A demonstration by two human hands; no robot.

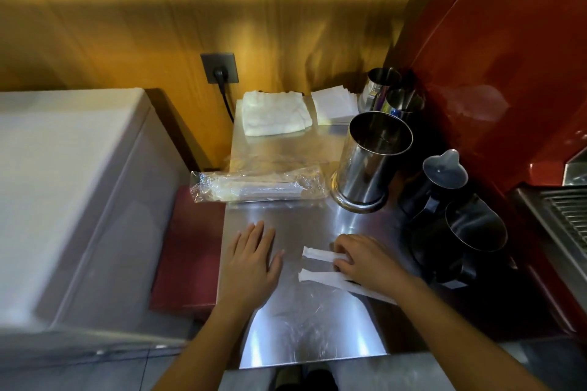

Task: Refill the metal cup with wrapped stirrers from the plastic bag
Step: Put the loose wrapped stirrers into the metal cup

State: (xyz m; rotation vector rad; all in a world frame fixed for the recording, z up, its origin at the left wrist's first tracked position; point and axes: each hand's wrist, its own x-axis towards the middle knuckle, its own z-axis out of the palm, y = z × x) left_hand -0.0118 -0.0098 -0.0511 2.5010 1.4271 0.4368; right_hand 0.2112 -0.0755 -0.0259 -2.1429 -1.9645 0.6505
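Item one: our right hand [365, 259], fingers curled onto two wrapped stirrers [320, 276] lying on the steel counter [301, 327]; whether it has gripped them yet we cannot tell.

Item two: our left hand [251, 260], beside the right, flat and holding nothing.

Item three: the metal cup [370, 159], beyond the right hand, upright and seemingly empty.

Item four: the plastic bag [257, 189], beyond the left hand, more stirrers inside.

Step in hand, we judge: gathering loose stirrers. Next we must pinch both, lift, stand them in the cup.
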